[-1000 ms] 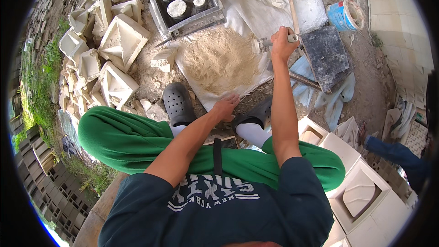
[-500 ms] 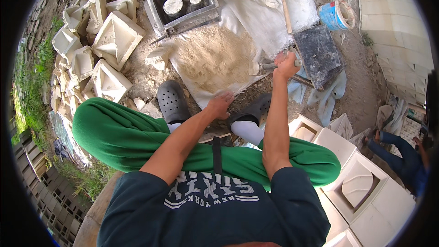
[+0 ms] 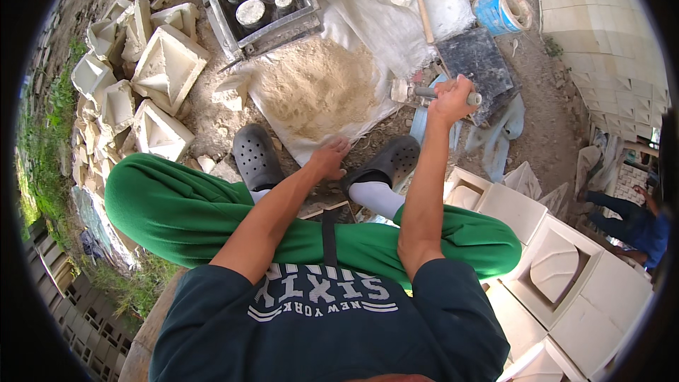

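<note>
My right hand (image 3: 453, 100) is closed round the grey handle of a hammer (image 3: 401, 90). Its dusty metal head points left, toward a heap of pale sandy powder (image 3: 315, 88). The powder lies on a white sheet (image 3: 357, 22) in front of my feet. My left hand (image 3: 329, 158) rests low between my two dark clogs, by the near edge of that sheet, with its fingers stretched out. What lies under its palm is hidden. Right beside the hammer hand sits a dark flat slab (image 3: 475, 64).
A black box mould (image 3: 272, 37) holding several round-topped posts stands beyond the powder. A wooden-handled mallet (image 3: 424, 10) and a blue bucket (image 3: 498, 13) lie far right. Cream cast blocks (image 3: 170, 67) pile up left; more blocks (image 3: 514, 212) stand right. Another person (image 3: 636, 230) is at the right edge.
My right hand has lifted the hammer a little and moved right against the slab. The whole view has shifted slightly left. My left hand stays near the sheet's edge.
</note>
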### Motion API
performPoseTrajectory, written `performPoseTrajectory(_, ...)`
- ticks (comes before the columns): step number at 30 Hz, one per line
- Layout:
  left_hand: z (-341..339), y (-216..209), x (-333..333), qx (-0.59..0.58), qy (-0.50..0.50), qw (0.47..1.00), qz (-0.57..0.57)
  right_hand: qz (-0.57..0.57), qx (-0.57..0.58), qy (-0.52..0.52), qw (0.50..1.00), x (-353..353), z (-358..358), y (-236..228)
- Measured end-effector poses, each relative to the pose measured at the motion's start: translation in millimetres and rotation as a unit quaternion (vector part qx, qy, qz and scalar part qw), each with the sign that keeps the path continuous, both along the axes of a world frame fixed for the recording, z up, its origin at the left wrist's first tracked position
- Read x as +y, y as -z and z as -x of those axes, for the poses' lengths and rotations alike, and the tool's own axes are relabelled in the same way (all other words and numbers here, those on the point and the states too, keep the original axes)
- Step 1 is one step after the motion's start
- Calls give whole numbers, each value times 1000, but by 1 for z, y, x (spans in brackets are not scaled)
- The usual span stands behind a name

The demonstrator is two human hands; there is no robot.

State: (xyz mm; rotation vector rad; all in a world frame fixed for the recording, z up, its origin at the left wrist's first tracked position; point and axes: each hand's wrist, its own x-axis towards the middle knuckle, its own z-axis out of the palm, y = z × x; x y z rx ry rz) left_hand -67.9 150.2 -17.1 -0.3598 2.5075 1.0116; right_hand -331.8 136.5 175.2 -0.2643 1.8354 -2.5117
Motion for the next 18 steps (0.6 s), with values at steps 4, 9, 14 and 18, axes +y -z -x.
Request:
performPoseTrajectory(4, -4, 9, 3, 26, -24, 999, 7, 18, -17, -110, 994, -39, -38, 23)
performPoseTrajectory(9, 4, 8, 1, 13, 3, 1000, 9, -102, 13, -175, 979, -62, -46, 108)
performPoseTrajectory(14, -2, 0, 1, 0, -23, 1000, -4, -128, -1, -265, 956, -84, -46, 61)
performPoseTrajectory(18, -3, -3, 3, 10, -49, 999, -12, -16, -15, -259, 966, -109, -62, 3)
